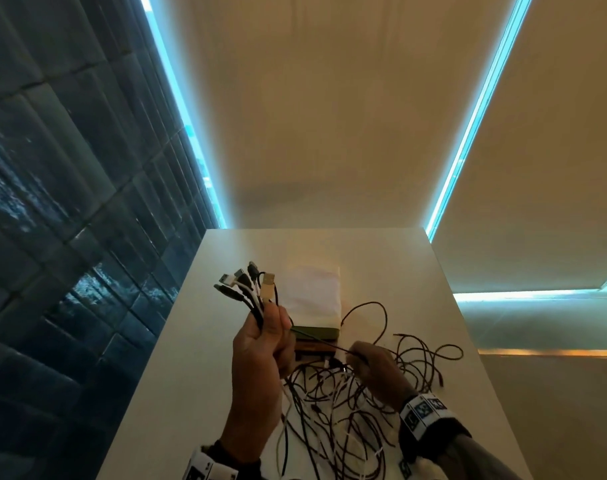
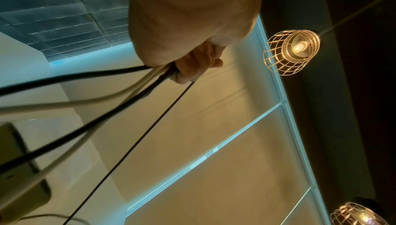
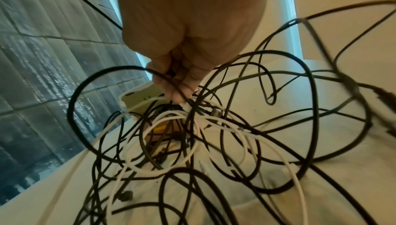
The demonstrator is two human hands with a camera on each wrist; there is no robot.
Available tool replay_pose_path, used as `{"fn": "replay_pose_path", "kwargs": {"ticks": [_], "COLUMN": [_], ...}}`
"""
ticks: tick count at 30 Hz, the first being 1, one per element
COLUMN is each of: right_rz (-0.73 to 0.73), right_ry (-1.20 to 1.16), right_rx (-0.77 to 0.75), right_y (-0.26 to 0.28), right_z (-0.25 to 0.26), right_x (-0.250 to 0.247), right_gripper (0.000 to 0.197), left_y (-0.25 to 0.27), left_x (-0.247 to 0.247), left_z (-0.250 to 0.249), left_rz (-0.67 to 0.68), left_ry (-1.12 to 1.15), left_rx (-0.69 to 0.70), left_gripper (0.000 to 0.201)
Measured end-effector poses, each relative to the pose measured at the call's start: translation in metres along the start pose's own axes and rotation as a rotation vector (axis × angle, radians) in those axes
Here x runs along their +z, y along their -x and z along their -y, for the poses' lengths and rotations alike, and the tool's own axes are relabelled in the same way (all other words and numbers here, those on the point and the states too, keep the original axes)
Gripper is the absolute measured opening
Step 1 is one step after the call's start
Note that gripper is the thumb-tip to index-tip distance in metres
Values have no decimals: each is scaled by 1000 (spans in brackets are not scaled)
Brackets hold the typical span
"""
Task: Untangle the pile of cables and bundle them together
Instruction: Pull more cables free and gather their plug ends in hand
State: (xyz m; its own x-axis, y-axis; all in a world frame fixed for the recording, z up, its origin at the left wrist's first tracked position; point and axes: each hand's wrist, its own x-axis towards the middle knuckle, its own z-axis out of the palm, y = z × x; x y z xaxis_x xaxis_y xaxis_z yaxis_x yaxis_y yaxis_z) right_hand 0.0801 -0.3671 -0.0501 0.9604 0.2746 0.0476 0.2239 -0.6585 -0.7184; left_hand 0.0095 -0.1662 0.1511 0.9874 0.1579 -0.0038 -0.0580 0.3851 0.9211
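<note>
My left hand [image 1: 267,334] is raised above the white table [image 1: 191,341] and grips a bunch of cable ends; their USB plugs [image 1: 246,285] fan out above the fist. In the left wrist view its curled fingers [image 2: 193,67] hold black and white cables [image 2: 107,74] that trail away. My right hand [image 1: 359,356] pinches a thin dark cable [image 1: 315,338] stretched taut from the left fist. Below it lies the tangled pile of dark and white cables [image 1: 347,410]. The right wrist view shows the fingertips [image 3: 177,93] right over the tangled pile [image 3: 193,144].
A stack of books [image 1: 315,332] topped with a white sheet [image 1: 312,296] sits on the table behind the hands. A dark tiled wall [image 1: 52,237] runs along the left. Loose cable loops [image 1: 430,358] spread to the right table edge. A wire-cage lamp [image 2: 293,50] hangs overhead.
</note>
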Motion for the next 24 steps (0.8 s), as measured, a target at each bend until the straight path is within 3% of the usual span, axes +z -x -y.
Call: {"fn": "replay_pose_path", "kwargs": {"ticks": [6, 9, 12, 16, 19, 24], "right_rz": [33, 21, -78, -187, -270, -206], "right_ry": [-50, -234, -469, -594, -553, -373], "right_rx": [128, 236, 336, 309, 223, -41], "right_y": [7, 3, 0, -2, -5, 3], "right_z": [-21, -15, -2, 35, 58, 84], "right_x": [-3, -8, -17, -34, -44, -49], "right_gripper": [17, 19, 18, 17, 17, 16], "left_y": [4, 4, -3, -11, -14, -25], "left_x": [5, 5, 0, 0, 5, 6], "left_z": [-24, -22, -11, 15, 38, 69], "left_rz": [-20, -89, -153, -187, -184, -206], "left_ry": [133, 118, -23, -234, -397, -485], "left_rx": [88, 109, 114, 20, -66, -132], "left_gripper": [32, 32, 32, 27, 25, 15]}}
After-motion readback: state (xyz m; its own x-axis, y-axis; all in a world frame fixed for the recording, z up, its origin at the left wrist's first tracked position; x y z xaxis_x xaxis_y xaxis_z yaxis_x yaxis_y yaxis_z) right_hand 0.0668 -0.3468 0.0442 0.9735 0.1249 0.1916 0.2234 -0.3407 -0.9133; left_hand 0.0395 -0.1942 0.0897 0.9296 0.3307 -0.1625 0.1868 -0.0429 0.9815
